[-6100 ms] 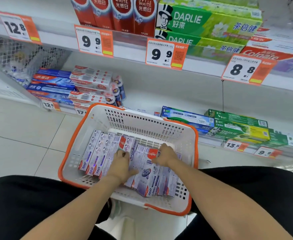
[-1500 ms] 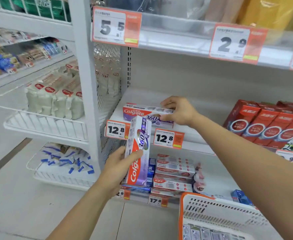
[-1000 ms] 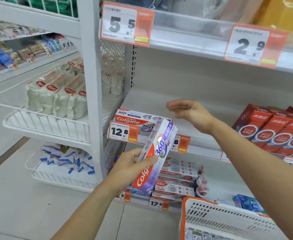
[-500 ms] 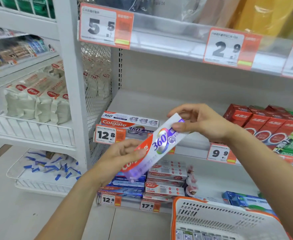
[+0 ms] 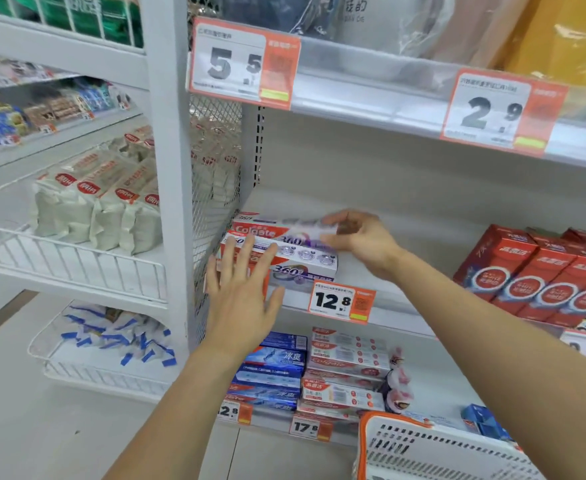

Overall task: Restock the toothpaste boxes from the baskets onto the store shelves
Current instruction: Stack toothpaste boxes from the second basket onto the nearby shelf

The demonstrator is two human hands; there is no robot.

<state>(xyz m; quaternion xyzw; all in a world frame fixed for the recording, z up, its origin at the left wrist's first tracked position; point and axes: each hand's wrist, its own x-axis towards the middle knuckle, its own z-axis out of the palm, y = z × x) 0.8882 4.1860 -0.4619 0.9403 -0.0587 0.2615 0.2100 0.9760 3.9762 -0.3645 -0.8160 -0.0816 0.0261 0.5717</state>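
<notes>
The white shelving point(image 5: 371, 303) fills the aisle in front of the person, and the middle shelf is where the work is happening: its left end, hard against the mesh side panel point(image 5: 215, 161), is the slot for the purple toothpaste, marked by the 12.8 price tag point(image 5: 342, 301) just below the right hand. A lower Colgate box point(image 5: 305, 261) lies flat there, long face forward so the label reads from the aisle. On top of it goes the upper Colgate box point(image 5: 277, 226), blurred, which the right hand point(image 5: 361, 242) pinches at its right end between thumb and curled fingers, apparently to seat it square on the stack. The left hand point(image 5: 241, 299) is spread flat with straight fingers, holding nothing, over the stack's left front corner; I cannot tell whether it touches, but it looks set to tap the ends flush. Well right of the right hand stand the red toothpaste boxes point(image 5: 534, 278), upright in a tight row. Below both hands, the bottom shelf carries flat stacks of blue boxes point(image 5: 274, 372) and white boxes point(image 5: 347, 375). At lower right, under the right forearm, is the white basket point(image 5: 433, 452) with its orange rim; its contents are out of sight here. Left of the left hand a wire rack point(image 5: 77, 268) holds pale bagged packs point(image 5: 97, 209)
</notes>
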